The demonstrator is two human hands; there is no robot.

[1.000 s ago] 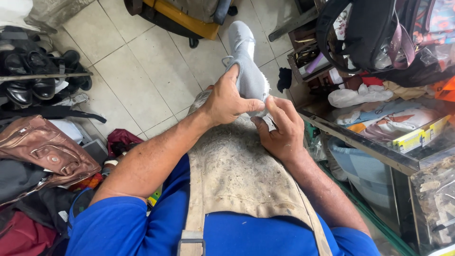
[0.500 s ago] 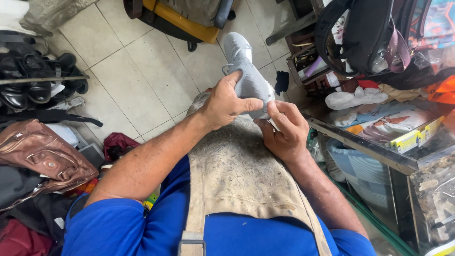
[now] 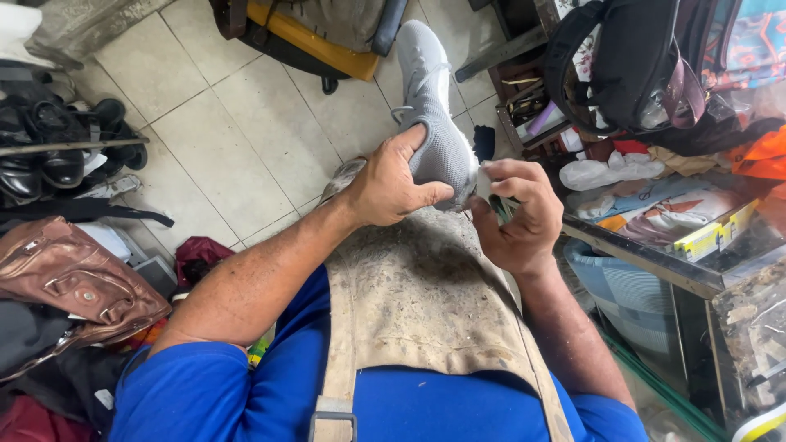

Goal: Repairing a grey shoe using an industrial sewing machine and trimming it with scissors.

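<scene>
- Head view: grey sneaker [image 3: 434, 106] held over the lap, heel end toward the person, toe pointing away over the tiled floor [image 3: 221, 131].
- Left hand [image 3: 393, 184] wraps the heel, fingers curled and pressed on the grey fabric.
- Right hand [image 3: 516, 217] just beside the heel, fingers pinching a small pale piece [image 3: 485, 184]; can't tell what it is.
- Stained beige apron [image 3: 417, 311] below both hands.
- Brown leather bag [image 3: 70, 282] far left, black backpack [image 3: 630, 57] upper right.
</scene>
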